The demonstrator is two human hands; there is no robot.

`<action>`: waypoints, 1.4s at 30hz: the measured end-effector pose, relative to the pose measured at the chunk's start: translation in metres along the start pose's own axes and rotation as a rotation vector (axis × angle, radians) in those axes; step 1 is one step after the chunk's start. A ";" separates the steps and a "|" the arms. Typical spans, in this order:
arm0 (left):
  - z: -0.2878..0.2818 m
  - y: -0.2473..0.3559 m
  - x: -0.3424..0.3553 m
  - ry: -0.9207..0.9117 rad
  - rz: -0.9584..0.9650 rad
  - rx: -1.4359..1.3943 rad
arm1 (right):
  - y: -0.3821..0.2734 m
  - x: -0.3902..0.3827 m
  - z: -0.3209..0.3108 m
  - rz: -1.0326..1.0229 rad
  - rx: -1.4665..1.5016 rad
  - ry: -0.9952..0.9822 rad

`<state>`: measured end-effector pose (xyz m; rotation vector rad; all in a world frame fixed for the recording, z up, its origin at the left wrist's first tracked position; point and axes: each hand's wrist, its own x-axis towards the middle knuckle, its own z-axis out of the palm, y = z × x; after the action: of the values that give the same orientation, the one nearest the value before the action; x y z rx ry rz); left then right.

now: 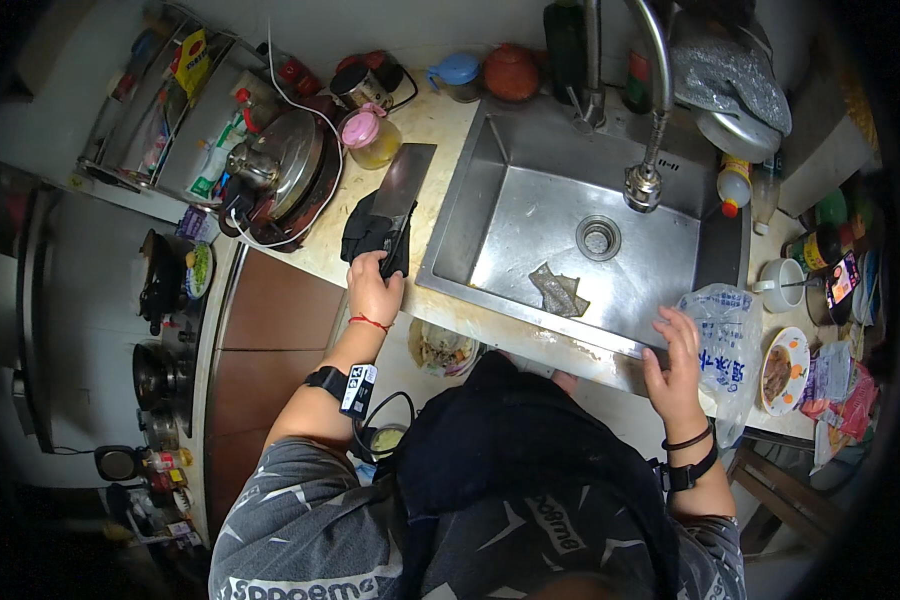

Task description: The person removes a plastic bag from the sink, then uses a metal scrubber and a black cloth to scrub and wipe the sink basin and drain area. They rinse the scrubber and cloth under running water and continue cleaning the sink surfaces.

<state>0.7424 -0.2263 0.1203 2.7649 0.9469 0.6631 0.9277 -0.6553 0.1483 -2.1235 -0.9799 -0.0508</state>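
Note:
A cleaver with a broad metal blade lies on the counter left of the sink, over a bundled black cloth. My left hand is at the near edge of that bundle, its fingers curled onto the black fabric; how it meets the cleaver's handle is hard to make out. Over the sink's front right corner, my right hand is open and holds nothing, thumb apart from the fingers. Beside it rests a clear plastic bag with blue print. A crumpled grey-brown rag lies in the steel sink.
A faucet hangs over the sink. Behind the cleaver stand a pink-lidded jar and a lidded pan. At right are a white mug and a plate of food. A bowl of scraps sits below the counter edge.

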 end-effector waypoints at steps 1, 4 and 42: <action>0.002 -0.003 0.005 -0.047 -0.034 0.025 | -0.003 0.002 0.003 0.002 0.004 -0.020; 0.008 -0.007 0.028 -0.249 -0.183 0.163 | -0.014 0.000 0.012 0.042 0.043 -0.063; -0.067 -0.094 0.086 -0.329 -0.489 -1.984 | -0.121 0.039 0.110 0.190 0.231 -0.580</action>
<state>0.7215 -0.1001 0.1854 0.7835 0.3254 0.4830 0.8455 -0.5086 0.1622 -2.0367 -1.0348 0.7736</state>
